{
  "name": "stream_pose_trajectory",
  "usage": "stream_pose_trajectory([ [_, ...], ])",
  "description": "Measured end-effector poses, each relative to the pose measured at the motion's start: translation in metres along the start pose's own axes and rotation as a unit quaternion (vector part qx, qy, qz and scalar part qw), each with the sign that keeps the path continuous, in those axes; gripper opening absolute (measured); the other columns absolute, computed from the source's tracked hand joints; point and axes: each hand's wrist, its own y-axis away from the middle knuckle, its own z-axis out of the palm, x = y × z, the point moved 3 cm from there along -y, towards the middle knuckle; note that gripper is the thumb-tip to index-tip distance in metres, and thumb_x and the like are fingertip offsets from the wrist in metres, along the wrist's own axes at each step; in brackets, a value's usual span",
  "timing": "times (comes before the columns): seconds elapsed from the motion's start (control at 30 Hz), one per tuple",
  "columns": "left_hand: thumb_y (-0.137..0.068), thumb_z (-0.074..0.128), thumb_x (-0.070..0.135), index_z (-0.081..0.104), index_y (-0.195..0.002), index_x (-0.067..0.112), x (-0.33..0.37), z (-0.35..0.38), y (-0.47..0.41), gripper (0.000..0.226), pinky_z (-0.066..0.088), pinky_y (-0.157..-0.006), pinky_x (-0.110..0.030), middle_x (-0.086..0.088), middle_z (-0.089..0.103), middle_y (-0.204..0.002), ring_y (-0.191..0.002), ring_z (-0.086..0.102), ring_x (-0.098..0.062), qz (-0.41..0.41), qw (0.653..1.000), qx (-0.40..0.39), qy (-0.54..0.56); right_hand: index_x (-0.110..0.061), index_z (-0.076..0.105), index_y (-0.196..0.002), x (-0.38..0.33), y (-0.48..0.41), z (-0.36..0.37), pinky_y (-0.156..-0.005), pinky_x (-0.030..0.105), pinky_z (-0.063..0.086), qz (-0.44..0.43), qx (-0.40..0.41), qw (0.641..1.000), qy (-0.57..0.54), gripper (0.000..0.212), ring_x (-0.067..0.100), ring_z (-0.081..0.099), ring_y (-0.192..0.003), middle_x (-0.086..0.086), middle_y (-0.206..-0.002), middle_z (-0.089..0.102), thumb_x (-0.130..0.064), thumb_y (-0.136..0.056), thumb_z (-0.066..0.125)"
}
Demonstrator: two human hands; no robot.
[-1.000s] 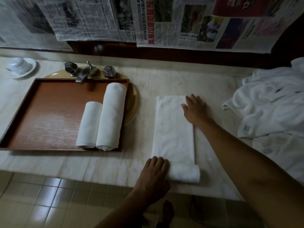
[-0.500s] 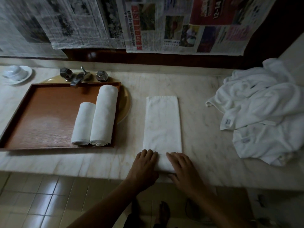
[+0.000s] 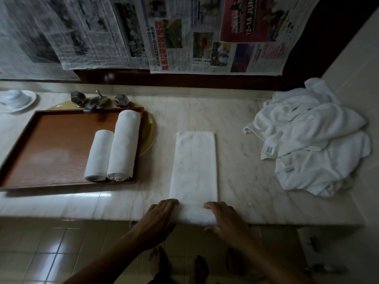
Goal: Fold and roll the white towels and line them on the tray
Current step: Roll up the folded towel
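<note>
Your left hand (image 3: 162, 214) and right hand (image 3: 226, 219) curl round both ends of the roll started on the towel (image 3: 194, 167); the rest lies flat on the worktop (image 3: 242, 140) beyond them.

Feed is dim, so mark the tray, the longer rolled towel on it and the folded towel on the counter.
tray (image 3: 51, 152), head view, bare wooden floor.
longer rolled towel (image 3: 124, 144), head view, middle of the roll.
folded towel (image 3: 194, 165), head view, flat unrolled part.
</note>
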Motion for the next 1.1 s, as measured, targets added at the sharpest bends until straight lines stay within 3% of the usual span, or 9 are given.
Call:
stream_pose_trajectory([
  [0.1,-0.093,0.059,0.057,0.042,-0.141,0.034,-0.003,-0.004,0.004,0.056,0.044,-0.099,-0.026,0.017,0.047,-0.139,-0.119,0.049,-0.003,-0.022,0.997,-0.008,0.075,-0.028,0.054,-0.140,0.006,0.003,0.000,-0.106,0.036,0.044,-0.007,0.016,0.999,-0.048,0.064,0.014,0.048,-0.126,-0.007,-0.139,0.053,-0.054,-0.084,0.072],
  [0.2,-0.079,0.053,0.083,0.051,-0.139,0.034,-0.008,-0.008,0.001,0.078,0.048,-0.094,-0.022,0.017,0.045,-0.132,-0.115,0.048,-0.003,-0.059,0.989,0.003,0.139,-0.034,0.056,-0.139,0.013,0.000,-0.004,-0.104,0.032,0.043,0.003,0.038,0.999,-0.035,0.056,0.008,0.043,-0.122,-0.013,-0.134,0.047,-0.059,-0.089,0.060],
  [0.4,-0.090,0.059,0.066,0.056,-0.137,0.031,-0.003,-0.016,-0.006,0.059,0.046,-0.079,-0.010,0.008,0.048,-0.127,-0.103,0.056,-0.002,-0.164,0.943,-0.008,0.291,-0.037,0.059,-0.135,0.013,-0.015,-0.011,-0.102,0.040,0.043,0.061,0.034,0.996,-0.053,0.054,0.012,0.046,-0.118,-0.012,-0.130,0.055,-0.065,-0.093,0.040],
  [0.5,-0.095,0.062,0.053,0.062,-0.128,0.032,-0.002,-0.015,-0.011,0.039,0.052,-0.092,-0.029,0.007,0.055,-0.125,-0.111,0.058,-0.011,-0.206,0.920,0.022,0.332,-0.039,0.064,-0.120,0.013,-0.017,-0.013,-0.095,0.040,0.050,0.086,0.104,0.986,-0.096,0.034,0.008,0.051,-0.110,-0.018,-0.119,0.061,-0.058,-0.093,0.054],
  [0.6,-0.091,0.062,0.056,0.065,-0.120,0.032,-0.001,-0.015,-0.014,0.038,0.055,-0.093,-0.039,0.006,0.060,-0.119,-0.106,0.062,-0.015,-0.226,0.912,0.047,0.339,-0.035,0.067,-0.114,0.000,-0.016,-0.010,-0.088,0.041,0.051,0.048,0.206,0.977,-0.011,0.023,0.016,0.054,-0.106,-0.012,-0.113,0.062,-0.042,-0.093,0.059],
  [0.7,-0.096,0.061,0.050,0.065,-0.120,0.027,0.001,-0.017,-0.015,0.032,0.055,-0.089,-0.038,0.002,0.061,-0.115,-0.100,0.062,-0.015,-0.228,0.919,0.060,0.315,-0.026,0.070,-0.121,-0.031,-0.008,0.007,-0.093,0.041,0.052,-0.017,0.250,0.964,0.089,0.035,0.021,0.057,-0.115,-0.003,-0.122,0.063,-0.011,-0.090,0.063],
  [0.83,-0.100,0.056,0.050,0.060,-0.127,0.019,0.011,-0.015,-0.016,0.041,0.050,-0.080,-0.030,-0.003,0.057,-0.119,-0.099,0.057,-0.012,-0.251,0.928,0.114,0.250,-0.021,0.057,-0.145,-0.042,0.007,0.044,-0.115,0.056,0.027,-0.037,0.239,0.959,0.150,0.060,0.032,0.042,-0.145,0.008,-0.153,0.050,-0.011,-0.088,0.041],
  [0.97,-0.094,0.044,0.038,0.050,-0.141,0.019,0.041,-0.005,-0.010,0.051,0.042,-0.097,-0.037,-0.003,0.050,-0.140,-0.124,0.048,-0.018,-0.151,0.960,0.234,0.007,-0.018,0.030,-0.160,-0.030,0.009,0.053,-0.121,0.054,0.013,-0.051,0.181,0.971,0.148,0.072,0.031,0.019,-0.156,0.007,-0.168,0.023,-0.015,-0.089,0.040],
  [1.1,-0.078,0.052,0.020,0.035,-0.154,0.014,0.048,0.026,-0.015,0.078,0.023,-0.116,-0.048,-0.013,0.039,-0.160,-0.150,0.030,-0.031,-0.063,0.983,0.142,-0.093,-0.017,0.023,-0.162,-0.026,0.000,0.045,-0.123,0.053,0.007,-0.053,0.158,0.973,0.161,0.071,0.029,0.012,-0.157,0.006,-0.170,0.015,-0.019,-0.093,0.037],
])
